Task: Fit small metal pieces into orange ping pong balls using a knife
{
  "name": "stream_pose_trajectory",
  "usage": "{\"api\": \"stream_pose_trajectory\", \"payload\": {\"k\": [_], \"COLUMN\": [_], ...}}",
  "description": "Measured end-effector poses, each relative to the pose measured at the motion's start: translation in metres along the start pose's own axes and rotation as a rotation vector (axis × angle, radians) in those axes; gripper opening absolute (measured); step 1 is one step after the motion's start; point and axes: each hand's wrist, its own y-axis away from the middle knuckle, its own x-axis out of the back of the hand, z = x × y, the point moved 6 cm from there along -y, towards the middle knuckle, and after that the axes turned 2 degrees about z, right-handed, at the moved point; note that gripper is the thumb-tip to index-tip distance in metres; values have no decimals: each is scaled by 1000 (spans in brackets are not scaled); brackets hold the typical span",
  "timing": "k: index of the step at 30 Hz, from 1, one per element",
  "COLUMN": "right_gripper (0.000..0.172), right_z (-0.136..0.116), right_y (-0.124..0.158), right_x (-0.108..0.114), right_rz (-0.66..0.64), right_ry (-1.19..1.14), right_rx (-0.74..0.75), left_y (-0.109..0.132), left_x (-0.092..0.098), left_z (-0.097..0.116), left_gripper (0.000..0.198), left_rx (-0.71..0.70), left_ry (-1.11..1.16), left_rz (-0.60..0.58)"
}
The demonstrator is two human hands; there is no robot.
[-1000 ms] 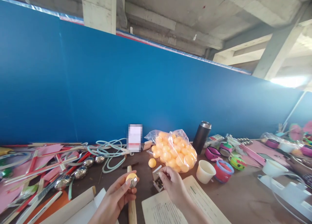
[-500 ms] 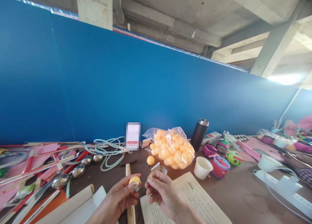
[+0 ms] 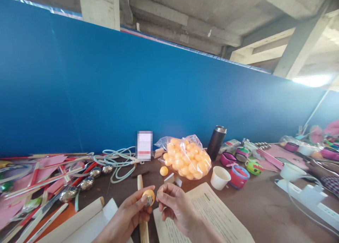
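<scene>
I have the ball [image 3: 148,197], orange with a silvery patch, gripped in the fingers of my left hand [image 3: 127,217], low at centre over a wooden handle [image 3: 140,184]. My right hand [image 3: 174,207] is just beside it with its fingertips pinched shut; I cannot tell if they hold anything. A printed sheet [image 3: 217,214] lies beneath. Behind are the bag [image 3: 186,158], cup [image 3: 220,178] and flask [image 3: 216,143].

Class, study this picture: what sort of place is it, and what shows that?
Probably a craft or toy-making workshop: a bag of orange balls, heaped pink paper and sticks and colourful toys crowd the table, and the left hand holds one ball.
</scene>
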Motion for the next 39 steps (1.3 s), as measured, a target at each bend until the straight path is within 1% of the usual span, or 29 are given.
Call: {"api": "stream_pose_trajectory", "payload": {"k": [9, 15, 19, 23, 26, 28, 32, 39], "right_gripper": [22, 22, 22, 23, 23, 23, 25, 22], "right_z": [-1, -2, 2, 7, 9, 10, 13, 15], "right_y": [0, 1, 0, 0, -1, -1, -2, -3], "right_x": [0, 1, 4, 7, 8, 8, 9, 9], "right_rz": [4, 19, 45, 63, 54, 41, 35, 33], "right_ry": [69, 107, 118, 95, 52, 24, -3, -19], "right_rx": [28, 4, -46, -94, -103, -113, -143, -145], "left_y": [-7, -11, -12, -11, -10, -9, -9, -6], "left_x": [5, 6, 5, 5, 5, 5, 1, -1], "left_z": [-5, -5, -5, -5, -4, -4, -3, 1], "left_gripper": [47, 50, 55, 57, 57, 57, 53, 51], "left_rx": [-35, -87, -104, -105, -118, -116, -122, -108], "left_ry": [-58, -205, -279, -299, -305, -307, -308, -261], "left_rz": [66, 17, 13, 32, 39, 32, -19, 2]}}
